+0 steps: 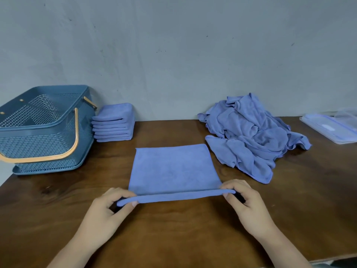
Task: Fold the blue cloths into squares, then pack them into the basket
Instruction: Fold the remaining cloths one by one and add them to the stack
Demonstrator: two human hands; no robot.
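Two hands are working near the front of a brown desk [173, 235]. The left hand [108, 206] is pinching the near left corner of a blue cloth [173, 167] between thumb and fingers. The right hand [243, 200] is pinching the near right corner the same way, so both are gripping the cloth's near edge. That edge is lifting slightly off the wood, while the rest of the cloth is lying flat in the middle of the desk, stretching away from the person.

The step in hand is probably a fold of the near edge forward onto the far edge. Doing it well is calling for both corners travelling level and together, landing squarely on the far corners. The cloth should be staying taut between the hands so that no crease is forming.

Farther back on the left, a stack [114, 122] of folded cloths is sitting just beside a blue basket [38, 149] with an orange handle. No cloths are showing inside the basket. Farther back on the right, a pile [251, 132] of unfolded cloths is waiting, with a clear plastic packet [332, 128] lying beyond it.
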